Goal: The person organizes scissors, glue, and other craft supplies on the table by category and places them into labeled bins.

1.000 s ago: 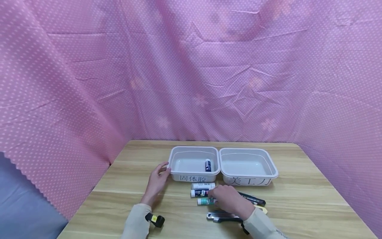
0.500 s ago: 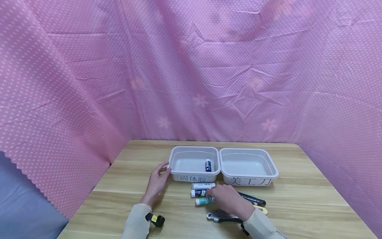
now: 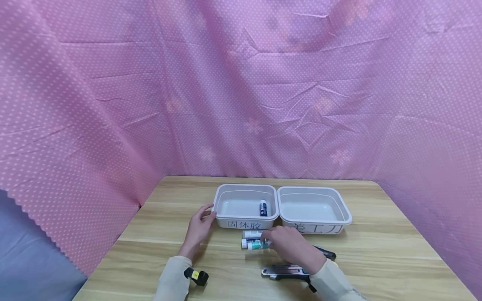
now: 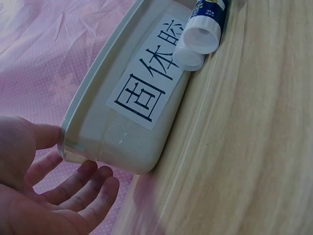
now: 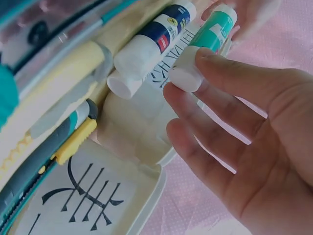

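Observation:
My right hand (image 3: 291,246) pinches a green-and-white glue stick (image 5: 215,30) by its white end between thumb and fingertips. It is lifted above the table, over two more glue sticks lying side by side: a navy one (image 5: 159,36) and a white one (image 3: 251,234). My left hand (image 3: 199,229) touches the left end of a white plastic bin (image 4: 132,142) at its rim, fingers relaxed. That bin has a label with Chinese characters on its front, and a navy glue stick (image 3: 263,208) lies inside it.
A second labelled white bin (image 3: 312,228) adjoins the first on the right. Several utility knives (image 3: 280,271) lie under and beside my right forearm, including a yellow one (image 5: 78,142). A pink dotted cloth (image 3: 241,104) hangs behind the wooden table (image 3: 384,251).
The green glue stick has risen off the table and moved toward the bins in my right hand, now overlapping the navy one in view. My left hand stays at the bin's rim.

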`<state>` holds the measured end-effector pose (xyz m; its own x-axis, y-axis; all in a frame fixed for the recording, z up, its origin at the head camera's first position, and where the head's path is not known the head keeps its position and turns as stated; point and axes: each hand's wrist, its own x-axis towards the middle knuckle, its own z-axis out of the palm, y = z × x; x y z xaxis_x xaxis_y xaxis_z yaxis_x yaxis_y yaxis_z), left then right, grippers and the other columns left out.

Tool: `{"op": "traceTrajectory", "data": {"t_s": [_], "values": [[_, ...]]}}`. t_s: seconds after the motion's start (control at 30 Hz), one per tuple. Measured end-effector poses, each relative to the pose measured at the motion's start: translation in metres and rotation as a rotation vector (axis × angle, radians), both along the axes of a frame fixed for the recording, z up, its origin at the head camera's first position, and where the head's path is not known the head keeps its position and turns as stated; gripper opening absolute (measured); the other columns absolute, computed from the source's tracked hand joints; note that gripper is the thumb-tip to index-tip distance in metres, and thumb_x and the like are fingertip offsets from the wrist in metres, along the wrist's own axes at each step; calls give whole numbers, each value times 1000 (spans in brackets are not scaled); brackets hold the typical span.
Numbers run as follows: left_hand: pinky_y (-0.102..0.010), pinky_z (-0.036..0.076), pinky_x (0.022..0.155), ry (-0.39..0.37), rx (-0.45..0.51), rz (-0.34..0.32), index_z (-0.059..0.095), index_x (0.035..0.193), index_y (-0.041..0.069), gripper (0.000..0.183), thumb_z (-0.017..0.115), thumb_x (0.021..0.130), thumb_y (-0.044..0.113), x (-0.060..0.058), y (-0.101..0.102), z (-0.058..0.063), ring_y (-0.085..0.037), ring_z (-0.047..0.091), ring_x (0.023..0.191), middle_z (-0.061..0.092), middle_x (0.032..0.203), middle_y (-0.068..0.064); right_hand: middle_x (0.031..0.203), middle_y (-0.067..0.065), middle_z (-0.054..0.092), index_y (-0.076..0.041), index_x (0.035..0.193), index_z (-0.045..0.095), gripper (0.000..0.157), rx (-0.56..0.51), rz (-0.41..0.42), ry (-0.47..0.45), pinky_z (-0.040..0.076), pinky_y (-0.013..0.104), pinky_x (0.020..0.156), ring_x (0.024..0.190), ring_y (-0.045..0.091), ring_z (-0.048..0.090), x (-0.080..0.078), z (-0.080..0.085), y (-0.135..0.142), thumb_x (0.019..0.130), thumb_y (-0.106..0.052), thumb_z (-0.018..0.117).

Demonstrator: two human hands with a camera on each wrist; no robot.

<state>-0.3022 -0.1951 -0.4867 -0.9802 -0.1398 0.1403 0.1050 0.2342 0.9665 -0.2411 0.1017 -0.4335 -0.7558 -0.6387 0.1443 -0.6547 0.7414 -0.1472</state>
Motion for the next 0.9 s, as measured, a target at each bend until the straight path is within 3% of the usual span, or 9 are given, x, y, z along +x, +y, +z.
{"op": "traceTrajectory", "data": {"t_s": [0.57,0.9], "values": [[-45,54,102,7,-15,7,57,143,6,41,61,104,18,1,-1,0,-39,63,122,63,132,-26,106,-5,75,-19,113,74,27,-36,29,92,56,24,67,80,6,67,-6,6,-5,88,-12,79],[-46,54,103,-17,-39,-1,55,145,9,43,60,104,23,4,-1,2,-39,61,124,60,136,-26,104,-5,77,-21,114,76,25,-91,-35,96,60,32,74,89,13,72,-12,12,-2,90,-14,77]]}}
